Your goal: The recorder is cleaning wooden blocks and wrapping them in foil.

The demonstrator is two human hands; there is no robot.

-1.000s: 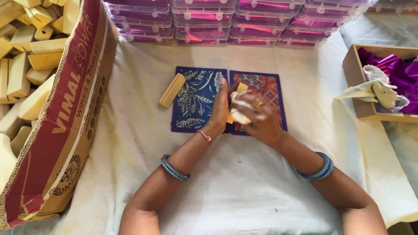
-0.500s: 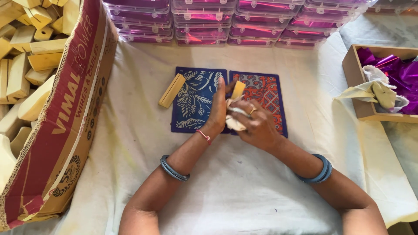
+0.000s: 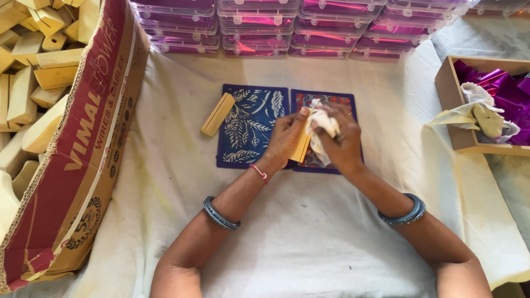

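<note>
Two hands (image 3: 314,138) on block (image 3: 302,150), cloth (image 3: 322,122)

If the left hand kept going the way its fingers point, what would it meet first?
The left hand holds a pale wooden block and points up and to the right, where the white cloth in the right hand already presses against the block. It would likely meet that first.

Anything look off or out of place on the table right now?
Mostly tidy. A pale cloth spills over the rim of the wooden box at right, and the big cardboard carton at left looks worn along its lower edge.
</note>
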